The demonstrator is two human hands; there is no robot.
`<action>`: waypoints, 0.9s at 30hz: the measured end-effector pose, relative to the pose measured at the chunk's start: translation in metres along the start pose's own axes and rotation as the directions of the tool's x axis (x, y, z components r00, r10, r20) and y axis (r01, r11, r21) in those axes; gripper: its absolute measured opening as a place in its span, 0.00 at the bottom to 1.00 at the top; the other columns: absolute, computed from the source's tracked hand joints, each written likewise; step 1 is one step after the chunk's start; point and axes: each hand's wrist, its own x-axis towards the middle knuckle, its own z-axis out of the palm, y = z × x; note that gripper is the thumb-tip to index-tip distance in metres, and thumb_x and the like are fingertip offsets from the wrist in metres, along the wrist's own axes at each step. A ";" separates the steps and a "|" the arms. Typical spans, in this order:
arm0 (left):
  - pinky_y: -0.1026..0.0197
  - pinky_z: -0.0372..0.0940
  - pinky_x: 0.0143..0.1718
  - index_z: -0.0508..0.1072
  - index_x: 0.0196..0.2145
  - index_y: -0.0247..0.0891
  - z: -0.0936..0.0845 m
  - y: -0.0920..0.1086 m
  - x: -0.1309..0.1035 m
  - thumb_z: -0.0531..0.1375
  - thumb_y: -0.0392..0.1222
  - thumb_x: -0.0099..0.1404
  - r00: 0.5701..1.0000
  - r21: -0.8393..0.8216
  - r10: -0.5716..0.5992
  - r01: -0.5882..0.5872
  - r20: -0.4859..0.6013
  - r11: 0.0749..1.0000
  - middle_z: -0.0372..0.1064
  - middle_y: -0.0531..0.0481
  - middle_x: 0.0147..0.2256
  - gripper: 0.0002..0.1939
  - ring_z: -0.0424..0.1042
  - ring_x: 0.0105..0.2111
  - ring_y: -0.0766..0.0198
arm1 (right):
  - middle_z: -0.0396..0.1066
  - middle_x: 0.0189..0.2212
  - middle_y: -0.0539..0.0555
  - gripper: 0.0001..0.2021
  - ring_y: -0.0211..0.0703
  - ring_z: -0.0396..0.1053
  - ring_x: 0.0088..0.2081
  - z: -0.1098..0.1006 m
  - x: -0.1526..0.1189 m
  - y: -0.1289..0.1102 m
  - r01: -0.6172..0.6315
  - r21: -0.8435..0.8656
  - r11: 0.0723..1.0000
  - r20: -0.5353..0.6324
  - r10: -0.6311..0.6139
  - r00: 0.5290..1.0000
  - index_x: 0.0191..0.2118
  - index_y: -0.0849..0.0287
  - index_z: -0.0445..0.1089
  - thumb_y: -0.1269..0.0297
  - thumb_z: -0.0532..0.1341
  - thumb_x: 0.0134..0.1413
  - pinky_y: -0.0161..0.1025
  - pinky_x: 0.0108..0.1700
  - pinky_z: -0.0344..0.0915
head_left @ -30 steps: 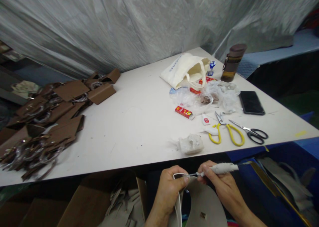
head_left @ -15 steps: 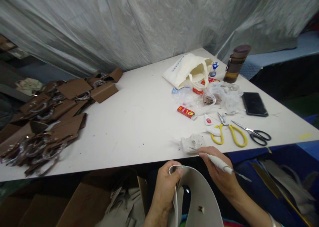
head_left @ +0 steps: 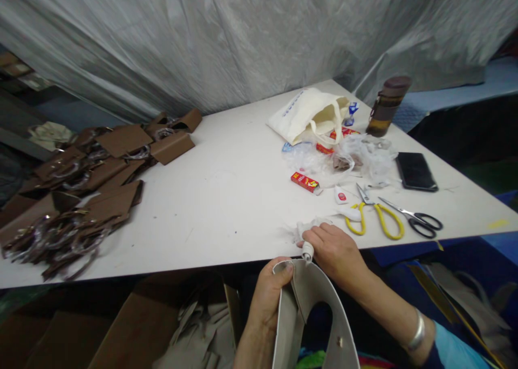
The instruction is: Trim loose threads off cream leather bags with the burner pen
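Note:
My left hand is closed on the upper edge of a light grey bag piece, thumb inside the rim. The piece is stiff and curved, with an oval cut-out and a small metal stud. My right hand is wrapped round a white-handled awl, whose handle end points down at the rim close to the left thumb. Whether the tip touches the material I cannot tell. Just behind the right hand lies a crumpled clear plastic packet, partly covered by the fingers.
Yellow-handled scissors and black-handled scissors lie to the right on the white table. Beyond are a phone, a bottle, a cream tote bag and plastic wrapping. Brown bag pieces pile up left.
My right hand has moved left and turned the awl from roughly level to pointing down at the rim. The grey bag piece has turned slightly in my left hand.

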 end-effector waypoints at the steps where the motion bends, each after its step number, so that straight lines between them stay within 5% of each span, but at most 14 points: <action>1: 0.59 0.64 0.34 0.75 0.35 0.34 0.000 0.000 0.000 0.76 0.57 0.47 1.000 -0.017 0.000 0.000 -0.002 1.000 0.70 0.51 0.26 0.28 0.69 0.27 0.62 | 0.70 0.26 0.54 0.15 0.49 0.64 0.33 0.000 0.002 0.000 0.012 -0.005 1.000 0.005 -0.012 1.000 0.31 0.57 0.70 0.63 0.57 0.74 0.44 0.37 0.56; 6: 0.60 0.65 0.36 0.75 0.34 0.34 -0.004 -0.001 -0.001 0.78 0.51 0.46 0.998 -0.171 -0.056 0.058 0.016 0.984 0.72 0.51 0.27 0.26 0.70 0.28 0.63 | 0.71 0.26 0.54 0.17 0.49 0.65 0.32 -0.007 -0.005 0.004 0.014 0.072 0.997 -0.018 -0.012 1.000 0.32 0.57 0.71 0.62 0.55 0.75 0.43 0.36 0.56; 9: 0.60 0.65 0.34 0.76 0.33 0.34 -0.005 -0.001 -0.002 0.79 0.51 0.44 0.997 -0.179 -0.080 0.077 -0.006 0.981 0.73 0.51 0.25 0.26 0.71 0.26 0.63 | 0.75 0.31 0.55 0.15 0.48 0.69 0.35 -0.013 -0.014 0.004 -0.057 0.293 0.954 -0.078 0.084 0.993 0.38 0.58 0.73 0.59 0.54 0.76 0.43 0.39 0.60; 11: 0.61 0.64 0.33 0.76 0.33 0.34 -0.004 0.000 -0.003 0.79 0.51 0.44 0.997 -0.170 -0.079 0.075 -0.019 0.983 0.73 0.51 0.25 0.25 0.71 0.25 0.63 | 0.76 0.33 0.54 0.13 0.46 0.71 0.35 -0.017 -0.019 0.001 -0.185 0.526 0.830 -0.090 0.271 0.958 0.41 0.57 0.72 0.58 0.55 0.75 0.41 0.41 0.64; 13: 0.61 0.64 0.33 0.77 0.33 0.34 -0.002 0.001 -0.004 0.80 0.50 0.44 0.997 -0.169 -0.073 0.069 -0.017 0.983 0.74 0.51 0.25 0.25 0.71 0.25 0.63 | 0.74 0.30 0.51 0.14 0.44 0.72 0.33 -0.020 -0.023 -0.005 -0.302 0.731 0.611 0.004 0.440 0.898 0.40 0.56 0.72 0.56 0.54 0.76 0.39 0.38 0.66; 15: 0.61 0.64 0.34 0.77 0.34 0.33 0.000 0.001 -0.004 0.80 0.50 0.45 0.997 -0.166 -0.077 0.075 -0.007 0.983 0.74 0.50 0.25 0.25 0.71 0.25 0.62 | 0.72 0.27 0.49 0.16 0.43 0.72 0.31 -0.021 -0.026 -0.010 -0.374 0.833 0.408 0.144 0.493 0.858 0.39 0.55 0.72 0.53 0.53 0.75 0.37 0.36 0.67; 17: 0.60 0.65 0.35 0.78 0.35 0.33 0.001 0.001 -0.004 0.80 0.50 0.45 0.996 -0.163 -0.089 0.090 0.011 0.983 0.75 0.49 0.27 0.25 0.72 0.26 0.61 | 0.71 0.26 0.49 0.18 0.42 0.72 0.30 -0.020 -0.028 -0.013 -0.400 0.862 0.311 0.220 0.480 0.849 0.37 0.56 0.72 0.51 0.54 0.74 0.36 0.36 0.68; 27: 0.61 0.65 0.34 0.78 0.36 0.33 0.003 -0.001 -0.006 0.80 0.50 0.46 0.993 -0.136 -0.113 0.117 0.036 0.984 0.76 0.47 0.27 0.26 0.73 0.26 0.61 | 0.68 0.28 0.50 0.23 0.41 0.69 0.32 -0.019 -0.032 -0.011 -0.426 0.854 0.298 0.273 0.440 0.856 0.30 0.58 0.71 0.49 0.55 0.73 0.35 0.37 0.65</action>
